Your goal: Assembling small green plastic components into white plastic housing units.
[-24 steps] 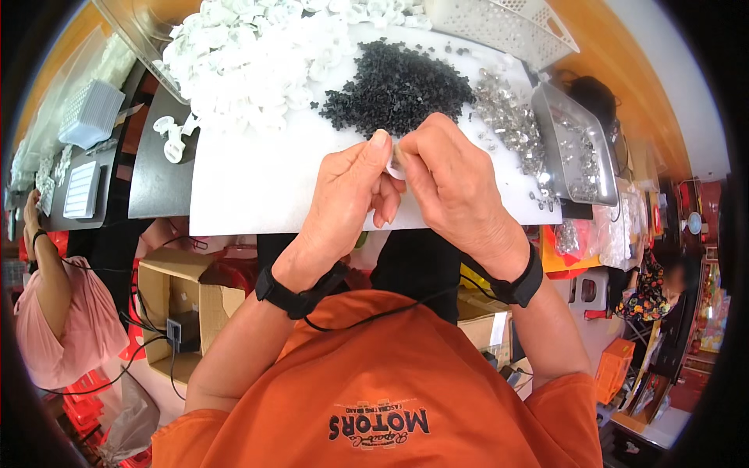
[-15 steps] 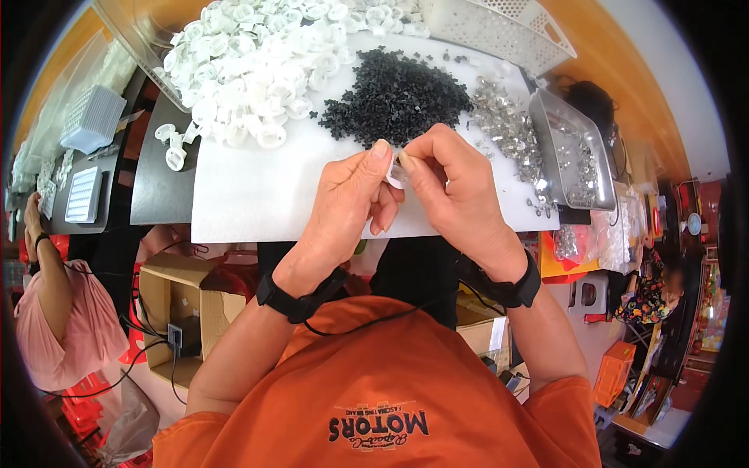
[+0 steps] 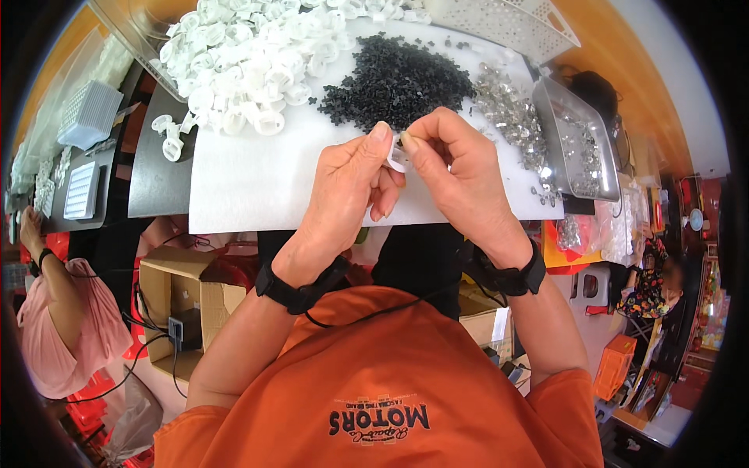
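Note:
A small white round plastic part is pinched between the thumb and fingers of my left hand. Right against it, my right hand has its thumb and forefinger pressed together at the part's upper edge. Whatever sits between those right fingertips is too small to make out. Just beyond my hands lies a heap of small black plastic pieces. To its left is a large pile of white round plastic parts, and to its right a spread of small shiny metal pieces.
A clear tray with metal pieces stands at the right edge of the white work sheet. A white perforated basket is at the back. An open cardboard box is below left. Co-workers sit at left, in a pink top, and far right.
Both hands, still together on the white part, appear slightly higher in the picture. The tabletop has also shifted up slightly. The grip looks the same.

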{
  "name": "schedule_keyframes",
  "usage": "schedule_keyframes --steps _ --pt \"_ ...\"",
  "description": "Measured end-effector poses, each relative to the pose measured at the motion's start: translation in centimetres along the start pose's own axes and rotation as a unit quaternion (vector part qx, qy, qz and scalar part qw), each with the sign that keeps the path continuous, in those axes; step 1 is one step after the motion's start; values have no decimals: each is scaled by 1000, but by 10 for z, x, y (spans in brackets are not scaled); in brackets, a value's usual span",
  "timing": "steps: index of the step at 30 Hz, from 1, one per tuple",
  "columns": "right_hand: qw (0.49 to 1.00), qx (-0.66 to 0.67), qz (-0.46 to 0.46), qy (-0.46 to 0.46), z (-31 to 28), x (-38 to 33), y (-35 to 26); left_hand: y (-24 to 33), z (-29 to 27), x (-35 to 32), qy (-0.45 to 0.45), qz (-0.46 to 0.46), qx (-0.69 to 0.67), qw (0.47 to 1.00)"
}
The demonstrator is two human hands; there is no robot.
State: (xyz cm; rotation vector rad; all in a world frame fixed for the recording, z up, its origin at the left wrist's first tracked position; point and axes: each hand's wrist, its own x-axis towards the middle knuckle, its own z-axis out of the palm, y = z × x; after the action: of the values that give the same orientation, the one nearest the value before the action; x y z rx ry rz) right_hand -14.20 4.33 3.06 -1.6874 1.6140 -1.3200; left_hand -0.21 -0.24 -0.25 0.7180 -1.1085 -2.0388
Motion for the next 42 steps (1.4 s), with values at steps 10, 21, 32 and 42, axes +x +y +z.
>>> schedule_keyframes --steps 10,21,32,42 --pt "980 -132 -148 -25 -3 6 -2 3 0 -1 0 10 11 1000" --pt "952 152 160 -213 -28 17 -3 3 -4 -3 -46 -13 28 998" --pt "928 193 202 -245 -29 20 -2 2 -5 -3 -43 -6 64 997" --pt "967 101 175 -156 -26 10 -5 -3 -4 -2 -84 17 51 995"
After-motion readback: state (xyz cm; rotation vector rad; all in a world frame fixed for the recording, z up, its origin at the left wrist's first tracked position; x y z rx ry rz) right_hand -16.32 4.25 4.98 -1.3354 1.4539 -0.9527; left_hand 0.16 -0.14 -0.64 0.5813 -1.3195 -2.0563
